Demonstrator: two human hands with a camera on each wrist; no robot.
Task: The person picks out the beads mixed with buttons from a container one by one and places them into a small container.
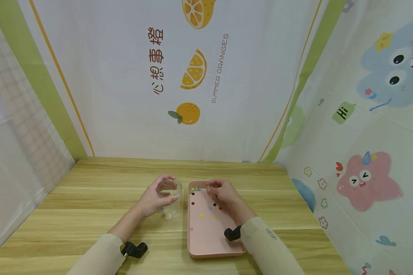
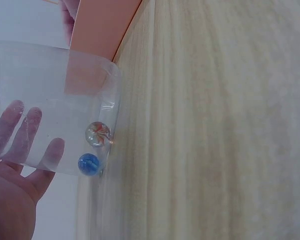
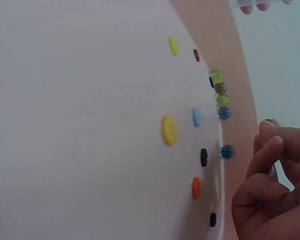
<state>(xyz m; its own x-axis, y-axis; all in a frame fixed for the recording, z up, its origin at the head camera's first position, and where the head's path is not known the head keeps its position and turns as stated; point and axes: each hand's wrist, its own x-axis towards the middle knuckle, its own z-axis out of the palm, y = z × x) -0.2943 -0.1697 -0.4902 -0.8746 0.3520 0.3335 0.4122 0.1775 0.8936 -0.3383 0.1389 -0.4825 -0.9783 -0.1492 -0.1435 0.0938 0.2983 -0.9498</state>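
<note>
My left hand grips a clear plastic jar around its upper part, left of the tray. The jar stands upright on the table. In the left wrist view, a blue marble and a clear marble with an orange swirl lie at its bottom. Over the far end of the pink tray, my right hand pinches a small marble between thumb and fingertip; the fingers mostly hide it. Below that hand, a blue marble sits against the tray's far wall.
Several marbles cluster in the tray's far left corner. Small round button-like pieces are scattered over the tray floor, among them a yellow piece and a pink piece. A printed curtain hangs behind the wooden table.
</note>
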